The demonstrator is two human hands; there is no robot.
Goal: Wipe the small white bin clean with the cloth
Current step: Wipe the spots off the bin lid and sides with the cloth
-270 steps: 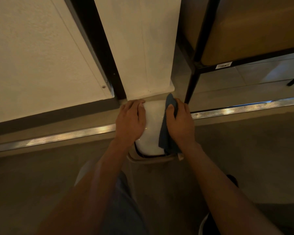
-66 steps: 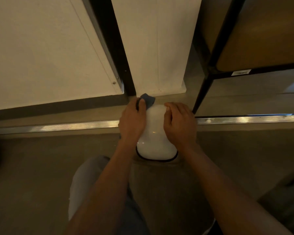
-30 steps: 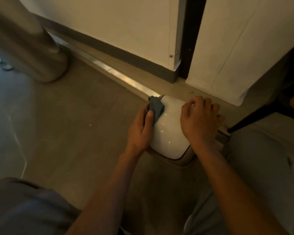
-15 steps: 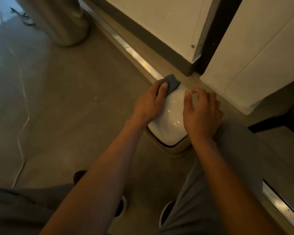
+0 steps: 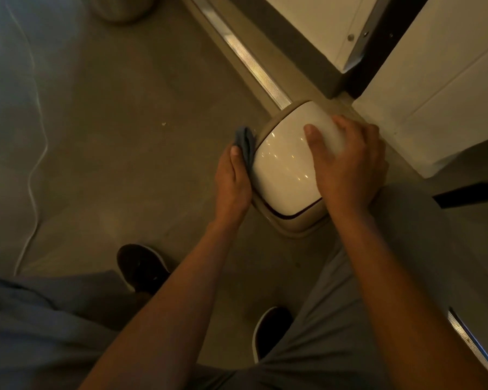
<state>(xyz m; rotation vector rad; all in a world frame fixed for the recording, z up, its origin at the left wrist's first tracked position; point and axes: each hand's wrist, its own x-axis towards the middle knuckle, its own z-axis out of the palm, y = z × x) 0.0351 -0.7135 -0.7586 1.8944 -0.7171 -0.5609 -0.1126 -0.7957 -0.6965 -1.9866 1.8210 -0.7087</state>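
cloth [image 5: 245, 143] mostly behind left hand [image 5: 233, 184]

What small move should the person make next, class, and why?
Probably slide the folded blue cloth down the small white bin's left side. The left hand presses it against that side, while the right hand rests on top, steadying the bin.

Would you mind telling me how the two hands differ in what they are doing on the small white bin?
The left hand grips a folded blue cloth against the side of the small white bin; the right hand holds nothing. The left hand sits at the side, the right hand lies across the lid. Both touch the bin.
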